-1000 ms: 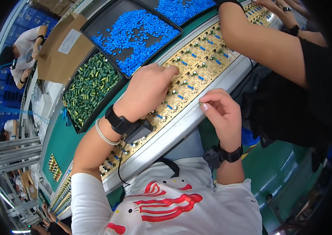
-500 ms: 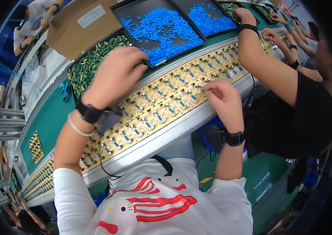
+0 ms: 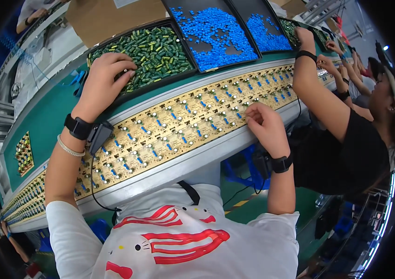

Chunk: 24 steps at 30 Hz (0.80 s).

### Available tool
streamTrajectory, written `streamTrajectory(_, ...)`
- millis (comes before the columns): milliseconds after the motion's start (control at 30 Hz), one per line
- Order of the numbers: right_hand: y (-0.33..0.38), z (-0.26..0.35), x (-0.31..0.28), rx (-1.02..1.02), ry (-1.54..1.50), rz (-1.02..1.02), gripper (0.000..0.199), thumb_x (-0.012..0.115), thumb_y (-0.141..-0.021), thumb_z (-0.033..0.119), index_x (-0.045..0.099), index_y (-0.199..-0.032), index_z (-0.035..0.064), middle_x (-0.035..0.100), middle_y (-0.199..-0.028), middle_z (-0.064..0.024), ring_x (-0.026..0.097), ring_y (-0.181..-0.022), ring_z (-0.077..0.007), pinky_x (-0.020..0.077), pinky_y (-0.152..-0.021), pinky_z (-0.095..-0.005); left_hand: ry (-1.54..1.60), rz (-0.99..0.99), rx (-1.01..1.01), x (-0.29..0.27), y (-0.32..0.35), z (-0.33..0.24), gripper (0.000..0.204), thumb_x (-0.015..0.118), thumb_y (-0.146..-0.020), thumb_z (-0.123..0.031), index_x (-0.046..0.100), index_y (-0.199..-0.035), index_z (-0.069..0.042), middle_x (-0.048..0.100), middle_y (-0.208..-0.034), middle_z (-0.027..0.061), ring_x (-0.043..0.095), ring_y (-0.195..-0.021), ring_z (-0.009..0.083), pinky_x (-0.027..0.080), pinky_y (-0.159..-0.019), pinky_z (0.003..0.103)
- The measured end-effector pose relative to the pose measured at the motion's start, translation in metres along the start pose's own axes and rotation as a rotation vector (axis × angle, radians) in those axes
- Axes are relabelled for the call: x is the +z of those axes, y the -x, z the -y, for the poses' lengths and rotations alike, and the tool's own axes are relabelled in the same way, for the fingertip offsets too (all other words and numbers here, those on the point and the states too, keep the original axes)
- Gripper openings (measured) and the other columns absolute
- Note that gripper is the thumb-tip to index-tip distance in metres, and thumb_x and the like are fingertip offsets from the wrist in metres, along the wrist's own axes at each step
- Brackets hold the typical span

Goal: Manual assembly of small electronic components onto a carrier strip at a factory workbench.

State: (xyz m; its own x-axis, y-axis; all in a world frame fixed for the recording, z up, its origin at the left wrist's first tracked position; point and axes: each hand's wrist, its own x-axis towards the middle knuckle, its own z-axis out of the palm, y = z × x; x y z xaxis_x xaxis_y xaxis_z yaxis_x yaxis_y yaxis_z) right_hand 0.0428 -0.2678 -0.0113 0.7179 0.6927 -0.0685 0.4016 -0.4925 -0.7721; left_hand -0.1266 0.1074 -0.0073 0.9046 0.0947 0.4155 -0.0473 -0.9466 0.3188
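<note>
Green parts (image 3: 153, 51) sit under the left hand (image 3: 106, 83), fingers curled in; the right hand (image 3: 265, 128) pinches at the board (image 3: 178, 128). Spilled or misplaced parts seem likely.

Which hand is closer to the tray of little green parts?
Left. The left hand rests on the tray of green parts; the right hand is down on the yellow circuit boards, away from it.

- The circuit boards (image 3: 174, 128) lie in a row along the near edge of the bench.
- Behind them stand the trays: one tray of capacitors (image 3: 153, 46) at left, two trays of small parts (image 3: 216, 30) to its right.
- The left hand (image 3: 106, 81) rests in the capacitor tray.
- The right hand (image 3: 265, 125) lies on the boards.
- A co-worker's arm (image 3: 313, 93) reaches over the boards at right.
</note>
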Motion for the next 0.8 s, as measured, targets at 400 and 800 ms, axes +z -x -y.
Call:
streamTrajectory(400,-0.001,0.004,0.003,-0.023,0.027,-0.022,0.015,0.064,-0.085,-0.002,0.063,-0.099,0.0001,0.064,-0.083,-0.0016,0.061,-0.075,-0.0083,0.0483,-0.066,-0.0229,-0.001,-0.147,-0.006,0.002,0.004,0.000,0.009,0.068,-0.088,-0.009,0.071,-0.096,-0.006,0.066,-0.095,0.0080,0.060,-0.096,0.0297,0.046,-0.086,0.041)
streamTrajectory(800,0.006,0.016,0.021,-0.172,0.538,-0.082,0.020,0.068,-0.081,0.005,0.063,-0.100,0.0007,0.064,-0.088,-0.0163,0.062,-0.079,-0.0332,0.0503,-0.070,-0.0398,0.301,-0.066,-0.066,-0.019,0.008,-0.013,0.012,0.065,-0.093,-0.011,0.071,-0.099,-0.002,0.068,-0.089,0.0109,0.062,-0.085,0.0275,0.049,-0.076,0.037)
